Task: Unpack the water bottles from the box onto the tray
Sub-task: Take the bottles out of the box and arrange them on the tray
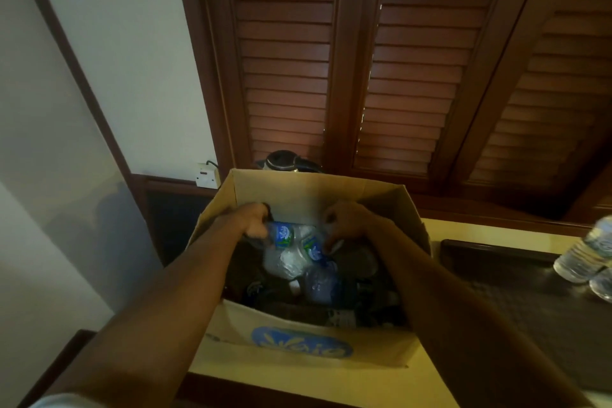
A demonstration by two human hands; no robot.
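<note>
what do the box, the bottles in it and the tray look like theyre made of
Box: plain brown cardboard, matte, with thin bent walls and a blue printed logo. Bottles in the box: clear thin plastic, glossy, with blue labels. Tray: dark and smooth with a raised rim, maybe plastic or lacquered wood; too dim to tell.

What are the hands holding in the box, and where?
Left hand grips a bottle at one end; the right hand grips another bottle, hold unclear.
</note>
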